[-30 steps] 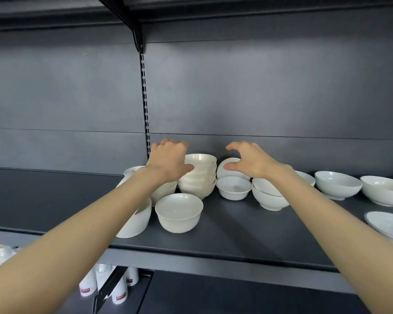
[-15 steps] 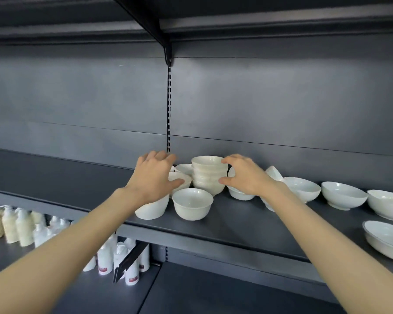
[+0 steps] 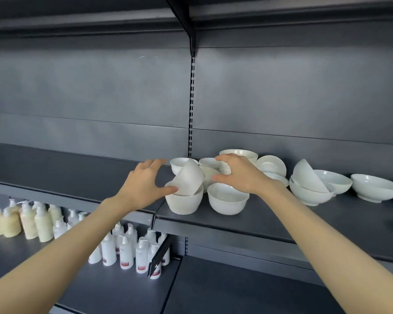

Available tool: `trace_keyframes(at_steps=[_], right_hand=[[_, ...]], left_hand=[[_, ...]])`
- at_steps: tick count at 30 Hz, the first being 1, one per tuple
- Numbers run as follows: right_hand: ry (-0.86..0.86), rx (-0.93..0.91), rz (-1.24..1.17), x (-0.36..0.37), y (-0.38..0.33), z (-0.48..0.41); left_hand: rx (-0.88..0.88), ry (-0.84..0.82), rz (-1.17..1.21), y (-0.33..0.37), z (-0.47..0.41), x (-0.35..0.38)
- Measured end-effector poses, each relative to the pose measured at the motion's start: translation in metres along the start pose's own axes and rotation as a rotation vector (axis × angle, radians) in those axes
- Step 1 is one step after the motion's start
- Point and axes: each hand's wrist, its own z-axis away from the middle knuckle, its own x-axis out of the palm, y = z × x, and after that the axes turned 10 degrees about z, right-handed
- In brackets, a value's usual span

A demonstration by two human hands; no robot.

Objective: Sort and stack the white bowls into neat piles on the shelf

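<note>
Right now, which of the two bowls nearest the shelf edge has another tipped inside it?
The left front bowl, by the left hand: a tilted bowl leans in it. The right front bowl sits empty.

Colour reference: shelving and stock.
The bowls point(image 3: 183, 201) are plain white, glossy and unpatterned. The shelf point(image 3: 77, 171) is matt dark grey, the back panel point(image 3: 100, 98) a lighter grey, and the slotted upright point(image 3: 192, 105) black with one regular column of slots. On the dark grey lower shelf point(image 3: 100, 286), the pump bottles point(image 3: 30, 220) at left are pale cream-yellow with white tops; the labelled bottles point(image 3: 125, 252) to their right are white with red labels.
</note>
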Motion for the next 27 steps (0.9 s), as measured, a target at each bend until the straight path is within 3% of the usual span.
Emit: trace_keyframes(at_steps=[7, 13, 21, 27], right_hand=[[0.025, 0.067, -0.289, 0.026, -0.042, -0.018], [0.002, 0.118, -0.362, 0.042, -0.052, -0.024], [0.011, 0.097, -0.232, 0.041, -0.065, -0.034], [0.067, 0.132, -0.286, 0.048, -0.063, -0.036]], left_hand=[[0.023, -0.231, 0.314, -0.060, -0.024, 0.009], [-0.003, -0.439, 0.559, -0.086, -0.043, 0.029], [0.018, -0.508, 0.866, -0.096, -0.056, 0.054], [0.068, -0.495, 0.877, -0.093, -0.059, 0.062]])
